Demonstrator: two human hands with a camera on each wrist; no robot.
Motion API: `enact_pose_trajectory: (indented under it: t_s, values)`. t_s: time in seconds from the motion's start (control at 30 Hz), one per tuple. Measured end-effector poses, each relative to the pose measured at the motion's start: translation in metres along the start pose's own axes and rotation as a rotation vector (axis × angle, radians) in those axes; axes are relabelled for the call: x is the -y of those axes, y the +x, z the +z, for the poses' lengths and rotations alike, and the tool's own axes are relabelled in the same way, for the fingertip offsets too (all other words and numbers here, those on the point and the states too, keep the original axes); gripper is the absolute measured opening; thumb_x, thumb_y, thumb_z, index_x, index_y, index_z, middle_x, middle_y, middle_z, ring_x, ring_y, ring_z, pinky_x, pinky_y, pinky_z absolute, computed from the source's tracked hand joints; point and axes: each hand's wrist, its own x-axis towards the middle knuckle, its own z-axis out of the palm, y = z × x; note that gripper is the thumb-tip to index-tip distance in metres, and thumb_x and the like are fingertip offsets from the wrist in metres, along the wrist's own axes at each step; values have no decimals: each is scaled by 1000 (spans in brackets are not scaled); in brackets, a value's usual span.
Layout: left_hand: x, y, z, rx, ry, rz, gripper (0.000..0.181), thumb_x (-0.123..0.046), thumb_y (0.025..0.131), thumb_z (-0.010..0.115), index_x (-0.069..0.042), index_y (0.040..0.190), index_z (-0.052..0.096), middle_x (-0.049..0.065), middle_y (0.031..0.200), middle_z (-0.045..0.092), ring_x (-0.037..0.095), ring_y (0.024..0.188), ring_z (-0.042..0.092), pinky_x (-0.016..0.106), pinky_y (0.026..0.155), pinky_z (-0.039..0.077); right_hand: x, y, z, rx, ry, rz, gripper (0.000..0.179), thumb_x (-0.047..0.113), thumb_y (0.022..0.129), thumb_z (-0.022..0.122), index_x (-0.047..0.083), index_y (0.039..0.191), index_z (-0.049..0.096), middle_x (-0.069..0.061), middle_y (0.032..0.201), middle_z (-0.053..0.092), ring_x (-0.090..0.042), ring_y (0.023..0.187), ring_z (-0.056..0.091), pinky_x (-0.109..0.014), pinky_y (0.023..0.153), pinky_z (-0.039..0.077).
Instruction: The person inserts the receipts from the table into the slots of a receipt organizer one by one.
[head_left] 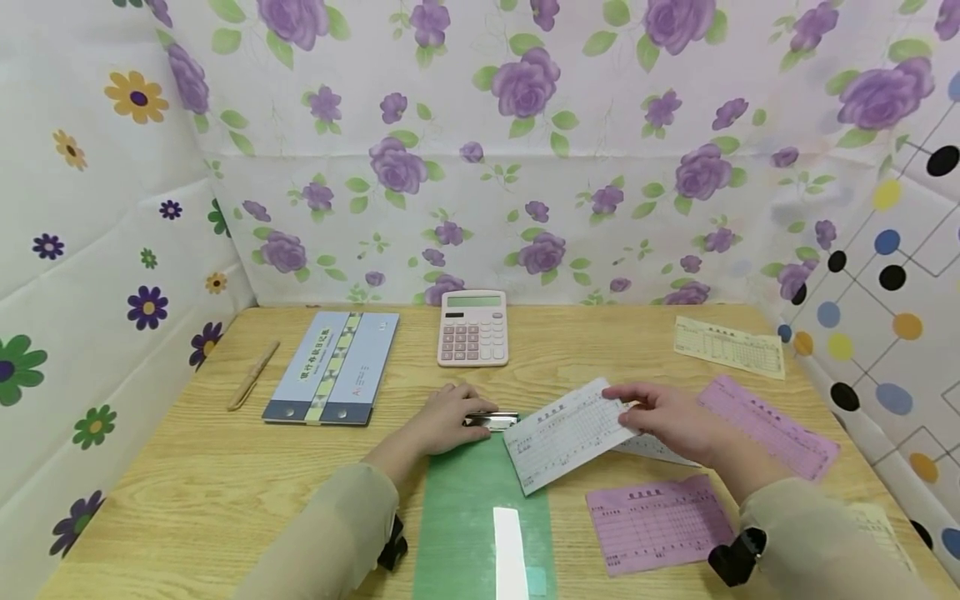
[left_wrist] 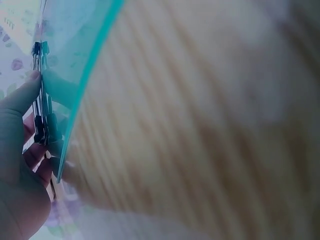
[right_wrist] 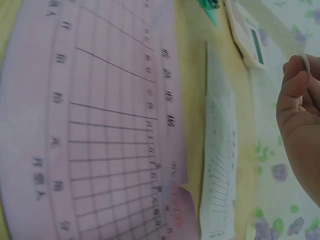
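My left hand (head_left: pixel 450 419) grips the metal clip (head_left: pixel 501 421) at the top of a green translucent clipboard (head_left: pixel 457 517). In the left wrist view the thumb lies on one side of the clip (left_wrist: pixel 40 100) and fingers show on the other. My right hand (head_left: pixel 675 421) pinches the right end of a white printed form (head_left: pixel 566 437) between thumb and fingers. That form is held tilted over the clipboard's upper right corner. Beneath it another white form (head_left: pixel 660 452) lies partly hidden on the table. A pink form (head_left: pixel 660 525) lies to the right of the clipboard.
A second pink form (head_left: pixel 772 425) and a yellow form (head_left: pixel 731 346) lie at the right, and another yellow form (head_left: pixel 877 529) is partly behind the right sleeve. A pink calculator (head_left: pixel 472 329), a blue booklet (head_left: pixel 330 367) and a wooden-coloured pen (head_left: pixel 253 375) lie farther back.
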Motion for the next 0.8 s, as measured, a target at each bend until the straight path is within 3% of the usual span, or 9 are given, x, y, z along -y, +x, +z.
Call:
enact_pose_trajectory:
  t_s: [0.13, 0.27, 0.6, 0.8]
  values:
    - [0, 0, 0, 4, 18, -3, 41, -43, 88, 63, -29, 126, 60, -5, 110, 51, 13, 95, 42, 35, 83, 34, -4, 2, 11, 5, -84, -4, 44, 28, 89, 65, 16, 130, 54, -12, 121, 53, -25, 99, 54, -41, 82, 47]
    - [0, 0, -1, 3, 23, 5, 41, -43, 87, 64, -28, 125, 60, -5, 110, 52, 14, 94, 43, 35, 82, 35, -7, 5, 24, 38, -84, -11, 42, 22, 88, 66, 14, 129, 55, -16, 123, 51, -26, 96, 56, -40, 80, 49]
    - [-3, 0, -4, 1, 46, 24, 41, -42, 87, 64, -26, 124, 62, -5, 107, 52, 13, 90, 43, 35, 79, 35, 0, 21, 57, 102, -211, -24, 39, 23, 85, 68, 21, 123, 60, -2, 113, 57, -21, 91, 52, -34, 77, 44]
    - [-1, -2, -6, -10, 85, 77, 41, -42, 87, 65, -23, 123, 63, -3, 103, 54, 13, 86, 46, 32, 76, 38, 6, 30, 75, 138, -247, -29, 40, 22, 84, 68, 18, 124, 60, -2, 116, 58, -17, 92, 55, -33, 78, 45]
